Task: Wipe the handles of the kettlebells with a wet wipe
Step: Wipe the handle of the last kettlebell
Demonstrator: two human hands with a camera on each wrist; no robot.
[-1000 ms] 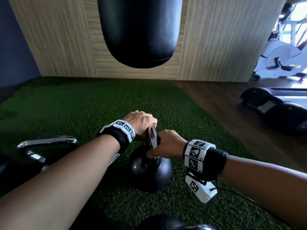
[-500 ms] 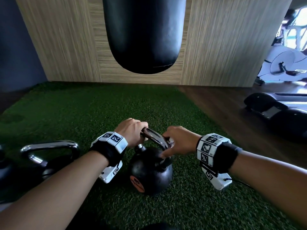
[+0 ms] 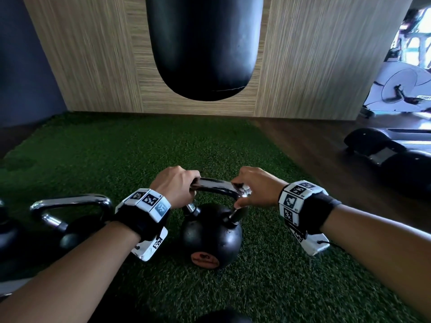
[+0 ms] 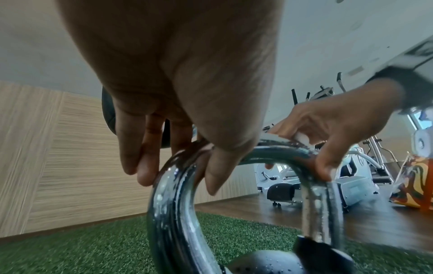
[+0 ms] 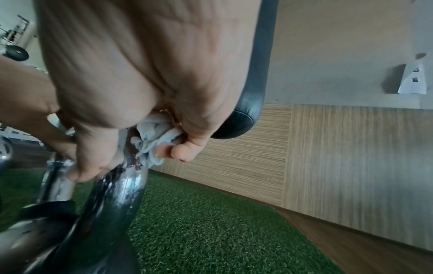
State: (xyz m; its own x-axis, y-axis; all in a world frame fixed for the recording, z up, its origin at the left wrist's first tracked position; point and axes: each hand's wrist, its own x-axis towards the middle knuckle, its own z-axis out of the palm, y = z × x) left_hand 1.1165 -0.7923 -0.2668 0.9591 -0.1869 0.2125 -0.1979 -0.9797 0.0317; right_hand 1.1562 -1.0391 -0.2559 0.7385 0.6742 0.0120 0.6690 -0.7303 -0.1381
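Observation:
A black kettlebell (image 3: 211, 231) with a chrome handle (image 3: 214, 184) stands on green turf in the head view. My left hand (image 3: 176, 185) grips the handle's left corner, fingers curled over it (image 4: 145, 166). At the right corner my right hand (image 3: 253, 186) presses a crumpled white wet wipe (image 5: 152, 140) around the bar, thumb under it. In the left wrist view the handle (image 4: 171, 204) looks wet and a bit of the wipe (image 4: 301, 138) shows under the right fingers. A second chrome-handled kettlebell (image 3: 70, 206) stands to the left.
A black punching bag (image 3: 203, 47) hangs ahead before a wood-panelled wall. The turf (image 3: 105, 155) ends at a dark wooden floor (image 3: 314, 159) on the right, where a treadmill (image 3: 384, 150) and an exercise bike (image 3: 401, 89) stand. Another dark kettlebell (image 3: 7, 229) sits at the far left.
The kettlebell handle has turned from edge-on to lying across the view. My hands have moved apart to its two corners, the right one carrying the wipe along the bar.

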